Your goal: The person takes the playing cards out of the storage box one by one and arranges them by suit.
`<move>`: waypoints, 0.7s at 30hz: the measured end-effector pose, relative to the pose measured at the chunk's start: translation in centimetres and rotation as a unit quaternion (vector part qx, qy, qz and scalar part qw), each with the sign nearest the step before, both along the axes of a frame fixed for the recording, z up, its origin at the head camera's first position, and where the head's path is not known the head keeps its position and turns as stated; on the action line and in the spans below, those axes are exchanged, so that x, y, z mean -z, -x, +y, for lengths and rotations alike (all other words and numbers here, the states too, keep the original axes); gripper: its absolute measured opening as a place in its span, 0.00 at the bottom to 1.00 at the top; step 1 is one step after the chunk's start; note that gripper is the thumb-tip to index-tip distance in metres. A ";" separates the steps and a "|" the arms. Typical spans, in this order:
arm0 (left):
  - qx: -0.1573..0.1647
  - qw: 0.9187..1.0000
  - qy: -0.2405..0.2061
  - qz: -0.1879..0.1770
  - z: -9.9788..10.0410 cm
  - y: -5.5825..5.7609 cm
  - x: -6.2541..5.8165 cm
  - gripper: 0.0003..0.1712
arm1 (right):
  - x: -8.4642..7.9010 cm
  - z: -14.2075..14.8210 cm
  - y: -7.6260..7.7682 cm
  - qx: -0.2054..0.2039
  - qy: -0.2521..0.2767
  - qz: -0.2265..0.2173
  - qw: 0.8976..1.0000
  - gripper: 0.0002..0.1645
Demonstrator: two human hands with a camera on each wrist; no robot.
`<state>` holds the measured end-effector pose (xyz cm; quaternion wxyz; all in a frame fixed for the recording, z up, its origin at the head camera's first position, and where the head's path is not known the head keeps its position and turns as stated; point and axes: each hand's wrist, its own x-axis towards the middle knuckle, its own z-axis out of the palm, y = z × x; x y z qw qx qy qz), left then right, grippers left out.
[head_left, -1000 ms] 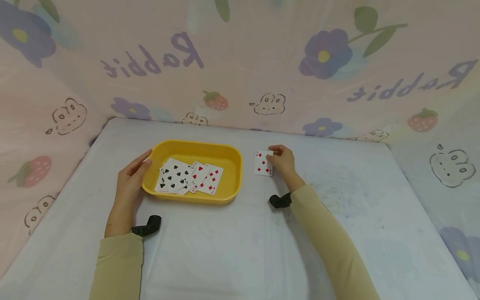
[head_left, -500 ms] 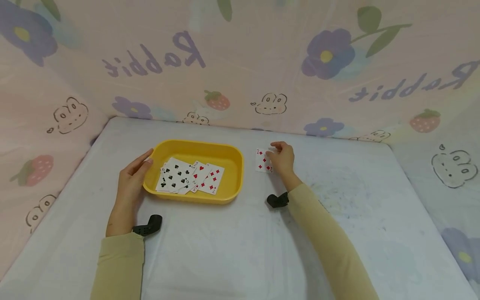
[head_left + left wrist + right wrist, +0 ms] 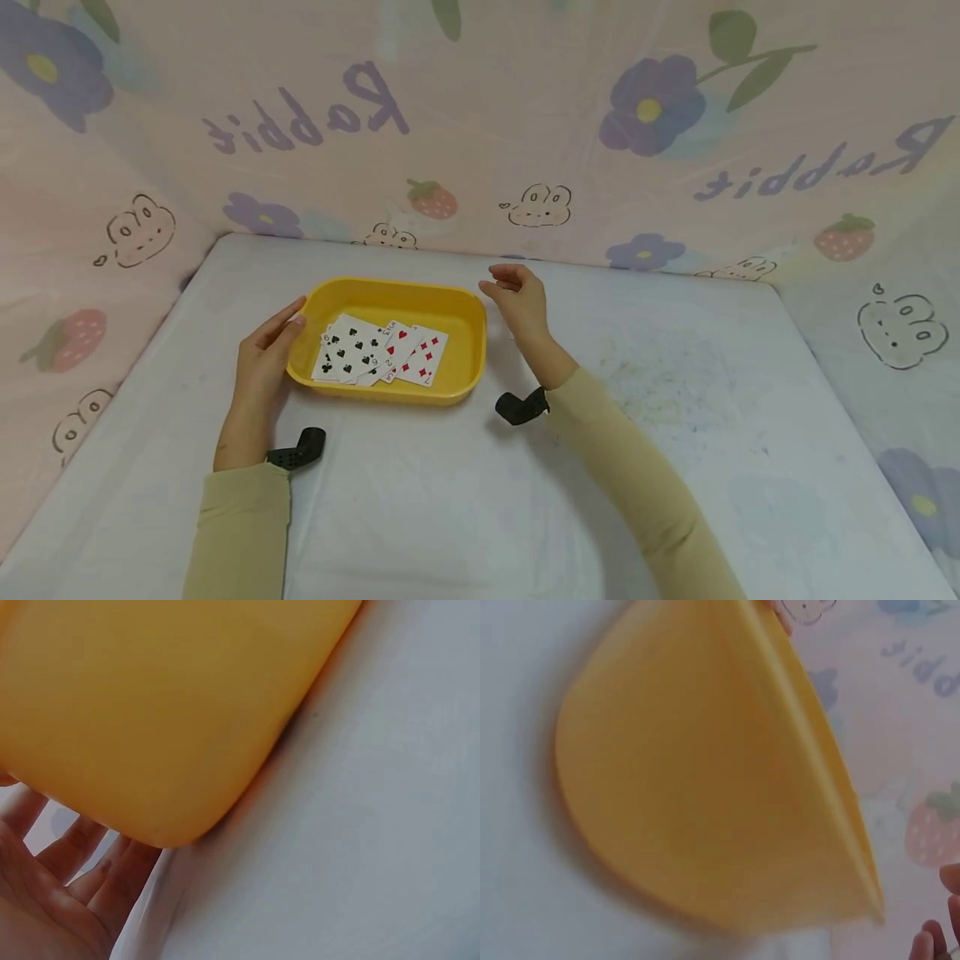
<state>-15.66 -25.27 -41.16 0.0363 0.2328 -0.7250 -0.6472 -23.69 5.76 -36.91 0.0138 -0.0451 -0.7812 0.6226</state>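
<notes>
A yellow plastic tray [image 3: 390, 398] stands on the white table, with several face-up playing cards overlapping inside it. Black spades [image 3: 351, 343] lie on the left of the pile and a seven of diamonds [image 3: 427, 354] on the right. My left hand [image 3: 258, 362] holds the tray's left end, thumb and fingertips at the rim; its fingers [image 3: 71, 847] show against the outer wall in the left wrist view. Just past the tray's right end hovers my right hand [image 3: 525, 308], thumb and fingers bent and pointing left. I cannot tell whether a card is in it.
White sheeting covers the table [image 3: 420, 500], with smudges at the right. A patterned curtain [image 3: 465, 133] encloses the back and sides. Black wrist mounts [image 3: 298, 450] stick out from both sleeves.
My right hand has moved left and away from me to the tray's right end. The five of diamonds under it earlier is out of sight. The left hand and tray stay put.
</notes>
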 end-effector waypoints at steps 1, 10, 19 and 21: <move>0.003 1.000 0.003 0.000 0.0 0.0 0.0 0.25 | -0.2 -0.4 -0.2 -0.005 0.005 0.000 1.000 0.20; 0.008 1.000 0.021 -0.003 -0.1 0.4 0.3 0.24 | -0.5 -3.4 -1.6 -0.057 0.014 -0.017 0.998 0.18; 0.007 1.000 0.024 0.002 -0.2 0.3 0.3 0.25 | 0.0 -5.2 -2.3 -0.113 -0.053 -0.072 0.990 0.21; 0.009 1.000 0.024 0.002 -0.2 0.2 0.3 0.25 | 0.1 -5.6 -2.3 -0.121 -0.076 -0.087 0.986 0.22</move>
